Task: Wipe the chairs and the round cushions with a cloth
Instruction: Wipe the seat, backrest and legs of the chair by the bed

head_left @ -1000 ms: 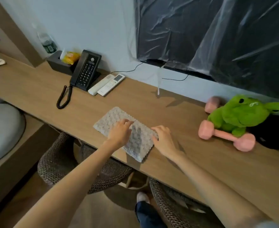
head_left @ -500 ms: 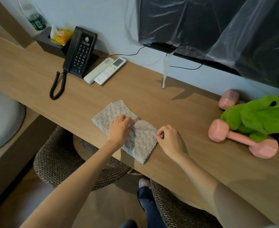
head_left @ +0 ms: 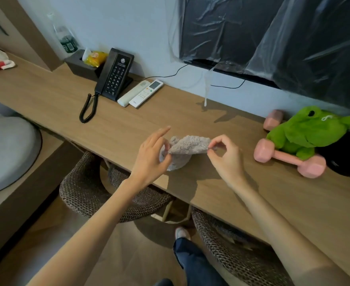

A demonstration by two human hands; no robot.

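The left hand (head_left: 151,159) and right hand (head_left: 225,159) each keep a pinching grip on one end of the cloth (head_left: 188,145). Its long axis runs parallel to the surface's (head_left: 128,129) front edge, close to it. The cloth is grey, fluffy and bunched, and droops at its left end.

The cloth (head_left: 187,145) is pale grey. The desk (head_left: 66,93) is light brown wood. On the desk are a black phone (head_left: 116,75), a green frog toy (head_left: 306,131) and a pink dumbbell (head_left: 287,157). Under the desk is a brown woven chair (head_left: 83,188).
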